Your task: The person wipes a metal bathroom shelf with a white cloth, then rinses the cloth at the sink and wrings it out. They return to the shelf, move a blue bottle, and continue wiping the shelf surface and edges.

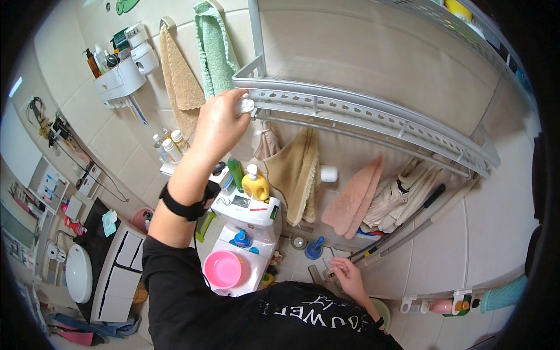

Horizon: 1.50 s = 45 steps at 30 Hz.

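My left hand [221, 118] is raised to the left end of a silver metal wall shelf [358, 103]. It grips a crumpled white wipe or tissue [245, 105], pressed at the corner of the shelf's perforated rail. Below that rail runs a thin towel bar [323, 124]. Low on the right, my right hand [347, 273] hangs loosely curled near my body, with nothing visible in it. A mint-green towel [214, 52] hangs just behind the left hand, and a beige towel [177, 70] hangs further left.
Below stands a white toilet [245, 218] bearing a yellow pump bottle [255, 184] and a pink basin [223, 269]. An olive towel [295, 173], a pink towel [352, 197] and mop heads [389, 203] hang beneath the shelf. Long poles [407, 232] lean at right. A washbasin [78, 273] is far left.
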Each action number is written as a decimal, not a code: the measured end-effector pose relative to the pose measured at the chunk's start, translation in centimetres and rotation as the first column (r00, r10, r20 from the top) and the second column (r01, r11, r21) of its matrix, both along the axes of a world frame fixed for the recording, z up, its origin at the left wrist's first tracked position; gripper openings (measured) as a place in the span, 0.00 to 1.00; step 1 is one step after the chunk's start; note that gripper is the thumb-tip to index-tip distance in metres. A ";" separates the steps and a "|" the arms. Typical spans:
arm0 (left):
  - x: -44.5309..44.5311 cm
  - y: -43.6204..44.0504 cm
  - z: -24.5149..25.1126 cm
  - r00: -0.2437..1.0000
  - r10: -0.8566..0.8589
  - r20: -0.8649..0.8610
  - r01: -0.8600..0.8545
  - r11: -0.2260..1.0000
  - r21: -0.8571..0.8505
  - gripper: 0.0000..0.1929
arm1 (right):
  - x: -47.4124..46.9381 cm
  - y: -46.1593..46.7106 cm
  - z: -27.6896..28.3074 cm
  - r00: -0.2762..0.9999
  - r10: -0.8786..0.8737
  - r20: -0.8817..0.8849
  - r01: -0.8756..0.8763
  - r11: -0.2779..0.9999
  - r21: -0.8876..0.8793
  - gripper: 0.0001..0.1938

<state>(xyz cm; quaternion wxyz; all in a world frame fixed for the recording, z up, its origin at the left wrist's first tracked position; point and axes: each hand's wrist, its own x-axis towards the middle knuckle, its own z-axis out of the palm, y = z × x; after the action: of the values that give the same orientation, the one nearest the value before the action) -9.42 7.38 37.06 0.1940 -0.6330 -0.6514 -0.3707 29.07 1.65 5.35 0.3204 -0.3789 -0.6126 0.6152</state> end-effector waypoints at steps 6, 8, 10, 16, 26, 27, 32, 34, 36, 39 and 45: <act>5.7 2.2 -1.2 0.999 -0.036 0.007 0.035 0.992 0.123 0.14 | 0.2 0.0 -0.6 0.999 0.037 0.006 -0.037 0.999 0.033 0.14; 7.4 2.6 -1.3 0.991 -0.109 0.072 0.101 0.989 0.105 0.13 | 0.6 -0.1 -0.9 0.999 0.044 -0.005 -0.044 0.999 0.023 0.14; 8.8 2.8 -1.5 0.982 -0.146 0.120 0.137 0.987 0.080 0.13 | 1.0 -0.2 -1.3 0.998 0.044 -0.041 -0.044 0.999 0.004 0.14; 8.8 2.5 -2.5 0.752 -0.401 0.523 0.366 0.914 0.173 0.13 | 1.2 -0.6 -1.3 0.998 0.059 -0.039 -0.059 0.998 -0.018 0.15; 9.4 -1.5 -5.2 0.468 -0.626 0.623 0.541 0.761 0.359 0.17 | -2.8 6.0 20.6 0.979 -0.197 0.040 0.069 0.514 0.855 0.14; 9.8 -1.7 -5.4 0.424 -0.657 0.623 0.582 0.725 0.368 0.16 | -4.0 6.5 23.3 0.985 -0.171 -0.030 0.092 0.370 0.924 0.13; 9.2 -2.3 -5.2 0.245 -0.750 0.615 0.747 0.550 0.373 0.18 | -9.7 7.2 30.1 0.997 -0.071 -0.002 0.037 0.498 0.866 0.18; 8.3 -2.5 -4.9 0.276 -0.733 0.621 0.751 0.568 0.337 0.19 | -10.6 7.5 30.7 0.992 -0.033 0.121 -0.085 0.528 0.845 0.20; 7.0 -2.7 -4.5 0.360 -0.680 0.639 0.695 0.653 0.303 0.21 | -10.7 7.9 30.8 0.998 -0.056 0.020 0.017 0.593 0.805 0.18; 5.2 -2.7 -4.1 0.387 -0.612 0.689 0.691 0.687 0.222 0.19 | -11.1 8.5 30.4 0.985 -0.173 -0.016 0.110 0.550 0.828 0.11; 4.9 -1.2 -4.7 -0.073 -0.600 0.797 0.649 0.578 0.495 0.11 | -13.6 7.8 28.2 0.962 0.052 -0.268 0.137 0.757 0.639 0.19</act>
<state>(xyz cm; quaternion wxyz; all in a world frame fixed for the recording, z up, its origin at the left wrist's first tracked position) -4.49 6.19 32.37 -0.4237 -0.5221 -0.2715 -0.6886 15.48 9.49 33.57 0.5263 -0.1704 -0.7299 0.4016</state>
